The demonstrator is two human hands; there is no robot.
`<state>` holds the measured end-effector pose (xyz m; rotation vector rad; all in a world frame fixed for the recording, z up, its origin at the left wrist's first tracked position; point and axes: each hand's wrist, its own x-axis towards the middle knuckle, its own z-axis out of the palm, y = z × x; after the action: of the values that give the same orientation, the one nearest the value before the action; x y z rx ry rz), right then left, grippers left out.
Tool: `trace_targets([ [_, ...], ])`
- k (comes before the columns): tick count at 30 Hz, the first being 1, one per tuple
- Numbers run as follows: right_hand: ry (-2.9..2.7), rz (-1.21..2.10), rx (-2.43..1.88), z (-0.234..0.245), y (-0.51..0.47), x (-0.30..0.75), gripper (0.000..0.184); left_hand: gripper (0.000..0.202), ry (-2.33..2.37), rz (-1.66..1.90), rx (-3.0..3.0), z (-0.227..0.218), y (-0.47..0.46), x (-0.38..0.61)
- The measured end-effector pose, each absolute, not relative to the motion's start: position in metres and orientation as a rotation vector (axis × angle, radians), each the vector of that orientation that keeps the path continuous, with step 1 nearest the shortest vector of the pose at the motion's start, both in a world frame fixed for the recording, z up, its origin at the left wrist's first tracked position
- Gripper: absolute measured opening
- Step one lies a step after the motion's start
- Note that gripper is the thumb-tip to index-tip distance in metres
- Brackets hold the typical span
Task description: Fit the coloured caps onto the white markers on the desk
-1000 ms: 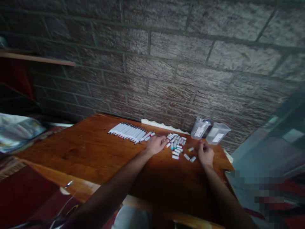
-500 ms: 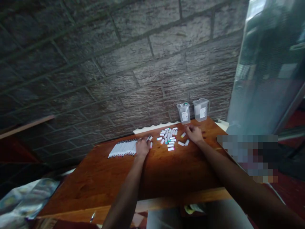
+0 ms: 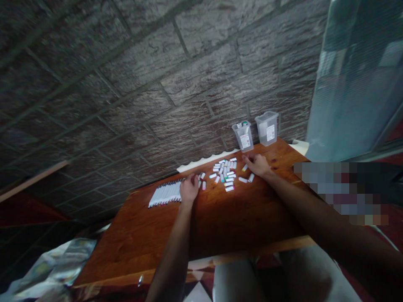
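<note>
Caps [image 3: 225,175]: short white cylinders with coloured ends, scattered loose mid-desk, near the back edge. Right hand [image 3: 258,164] rests at the heap's right side, fingers curled; whether they pinch a cap cannot be told. Left hand [image 3: 189,188] lies fingers down on the near end of the pen row [image 3: 166,193]; no grip is visible. Risk: the round caps may roll off the desk [image 3: 220,218] if swept, or a nudge may knock the two bins [image 3: 255,132] behind.
</note>
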<state>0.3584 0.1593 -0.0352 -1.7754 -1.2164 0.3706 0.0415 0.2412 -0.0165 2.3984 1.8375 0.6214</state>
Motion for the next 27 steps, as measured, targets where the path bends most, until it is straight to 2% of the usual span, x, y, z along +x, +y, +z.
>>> trace_targets([
  [8,-1.268,0.322,-1.819,-0.033,0.153,0.356,0.043,0.029,1.67,0.581,2.412,-0.019,0.238,0.046],
  [14,-1.208,0.282,-1.826,-0.031,0.142,0.353,0.041,0.032,1.598,0.607,2.473,-0.024,0.228,0.055],
  [22,-1.235,0.329,-1.846,-0.033,0.15,0.356,0.042,0.026,1.52,0.673,2.521,-0.021,0.229,0.058],
  [27,-1.29,0.327,-1.886,-0.035,0.154,0.358,0.04,0.028,1.448,0.569,2.478,-0.023,0.227,0.063],
])
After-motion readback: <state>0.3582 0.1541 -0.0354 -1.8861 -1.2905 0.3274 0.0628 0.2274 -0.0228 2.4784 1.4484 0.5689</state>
